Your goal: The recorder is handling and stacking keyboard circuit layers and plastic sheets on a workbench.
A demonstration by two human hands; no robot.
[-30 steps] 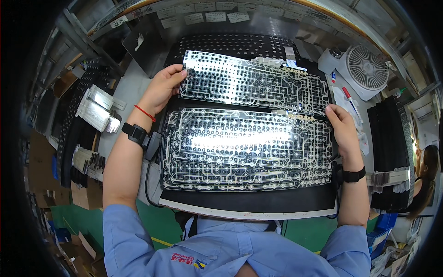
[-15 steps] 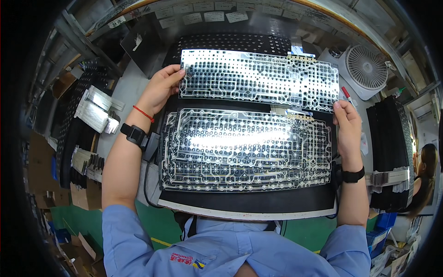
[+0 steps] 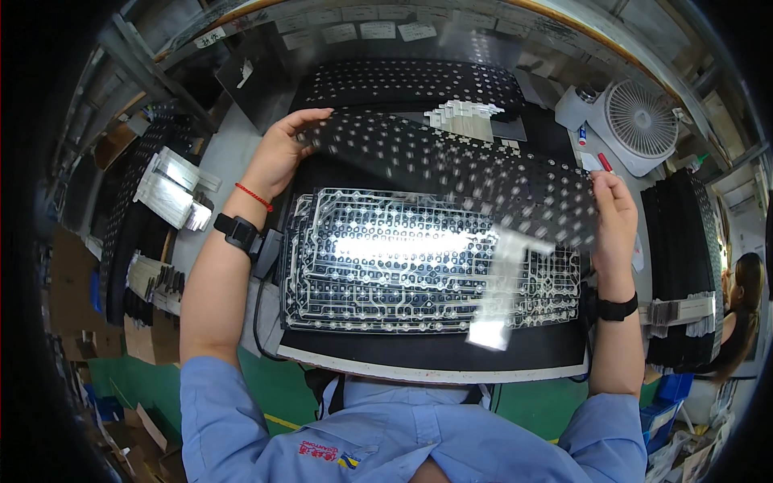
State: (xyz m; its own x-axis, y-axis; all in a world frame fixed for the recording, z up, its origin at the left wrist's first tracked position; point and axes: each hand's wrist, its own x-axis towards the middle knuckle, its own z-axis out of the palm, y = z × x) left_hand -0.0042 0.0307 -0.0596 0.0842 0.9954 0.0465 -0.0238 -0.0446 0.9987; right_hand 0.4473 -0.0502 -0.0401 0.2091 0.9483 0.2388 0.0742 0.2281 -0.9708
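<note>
My left grip (image 3: 282, 153) pinches the left end of a dark spotted sheet (image 3: 378, 147); my right grip (image 3: 615, 221) pinches its right end. Sheet spans between both, in front of me over the bench (image 3: 354, 348), slanting so its right part comes nearer me. Motion blur on it. A silvery tail (image 3: 498, 294), also blurred, hangs off its near edge across the right part of the circuit-sheet stack (image 3: 386, 298). Can't tell if sheet or tail touches the stack. Stack lies on the bench's black top, its layers slightly offset, bright glare in the middle. Behind the held sheet: black perforated sheets (image 3: 386, 80) and pale silvery tails (image 3: 463, 119). Far right: white fan (image 3: 640, 121), red marker (image 3: 605, 163) near my right grip.
</note>
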